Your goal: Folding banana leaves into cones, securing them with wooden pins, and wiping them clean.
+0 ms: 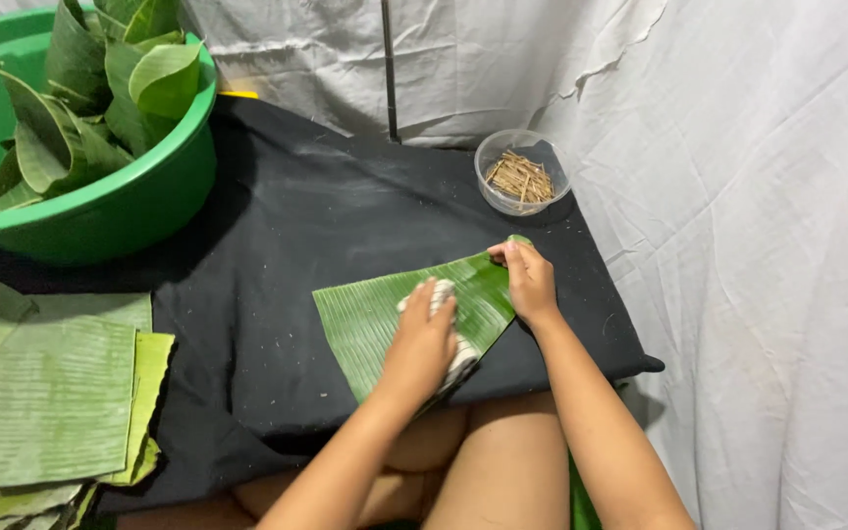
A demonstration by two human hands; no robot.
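So the whole setup is a low table under a black cloth (277,245), boxed in by white sheets (738,196) hung behind and along the right. Top left there's a big green basin (139,196) stuffed with rolled leaves, a stack of flat banana leaves (41,393) hangs off the left edge, and a small clear bowl of short sticks (521,175) sits at the far edge. The banana leaf piece (365,319) lies flat near the front edge: left hand (422,344) is closed around a whitish rag (453,329) pressed onto it, right hand (527,280) pins the far corner with fingers curled down.
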